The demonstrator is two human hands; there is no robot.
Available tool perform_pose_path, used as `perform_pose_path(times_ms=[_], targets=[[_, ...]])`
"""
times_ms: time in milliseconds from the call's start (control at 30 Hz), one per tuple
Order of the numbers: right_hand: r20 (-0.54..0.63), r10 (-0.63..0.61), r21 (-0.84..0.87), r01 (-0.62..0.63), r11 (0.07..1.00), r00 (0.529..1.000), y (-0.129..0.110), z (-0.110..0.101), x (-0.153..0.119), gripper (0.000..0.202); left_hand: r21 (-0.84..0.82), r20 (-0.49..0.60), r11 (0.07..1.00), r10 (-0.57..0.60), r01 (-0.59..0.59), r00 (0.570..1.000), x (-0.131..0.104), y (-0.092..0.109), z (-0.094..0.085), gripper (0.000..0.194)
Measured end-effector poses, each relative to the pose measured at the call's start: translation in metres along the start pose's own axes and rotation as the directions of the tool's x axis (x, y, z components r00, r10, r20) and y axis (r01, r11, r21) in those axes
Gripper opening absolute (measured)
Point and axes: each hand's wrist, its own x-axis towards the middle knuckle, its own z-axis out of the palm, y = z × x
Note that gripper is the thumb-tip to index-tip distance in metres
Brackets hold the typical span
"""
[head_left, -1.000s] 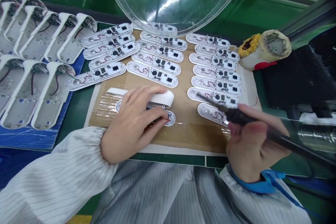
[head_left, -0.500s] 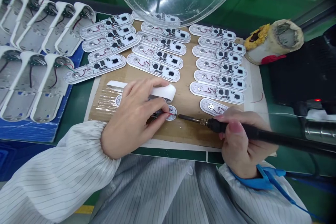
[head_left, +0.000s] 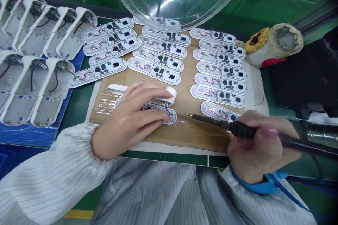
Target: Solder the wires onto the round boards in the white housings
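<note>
My left hand (head_left: 132,114) is bent over a white plastic housing (head_left: 171,95) that lies on its side. One fingertip presses on the housing's rounded end, while lower fingers close together on thin wires (head_left: 164,105) coming out of it. Beneath them lies a round-ended circuit board (head_left: 173,116), mostly covered by the hand. My right hand (head_left: 260,144) grips a soldering iron (head_left: 211,120) by its black handle, like a pen. The iron's tip points left and is a short way right of the board, not touching it.
Rows of white panels with circuit boards (head_left: 221,95) lie on the cardboard (head_left: 190,137). White housings with wires (head_left: 55,91) stand at the left. A clear round shield (head_left: 182,0) hangs overhead. At the right are a stained cup (head_left: 277,44), a black box (head_left: 287,84) and a solder spool (head_left: 322,133).
The soldering iron has moved right, away from the board, with my right hand. My left hand has shifted slightly left, showing more of the wires and the housing's end.
</note>
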Motion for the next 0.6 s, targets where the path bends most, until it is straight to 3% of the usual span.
perform_pose_path(times_ms=[133,233,433,600], targets=[[0.033,-0.017,0.028,0.016,0.999,0.999,0.002,-0.002,-0.001,0.018,0.015,0.012,0.987,0.160,-0.160,0.987,0.000,-0.011,-0.002,0.014],[0.035,-0.014,0.014,0.014,1.000,0.999,0.000,-0.002,-0.002,0.017,0.024,0.043,0.975,0.218,-0.219,0.975,0.005,-0.015,-0.001,0.014],[0.080,-0.047,0.017,0.045,0.999,0.996,-0.004,0.000,-0.004,0.016,0.029,0.042,0.986,0.163,-0.165,0.986,0.008,-0.012,0.002,0.011],[0.196,-0.016,0.009,0.015,1.000,0.980,-0.005,-0.001,-0.006,0.017,0.035,0.048,0.995,0.088,-0.090,0.995,0.005,-0.008,0.003,0.011]])
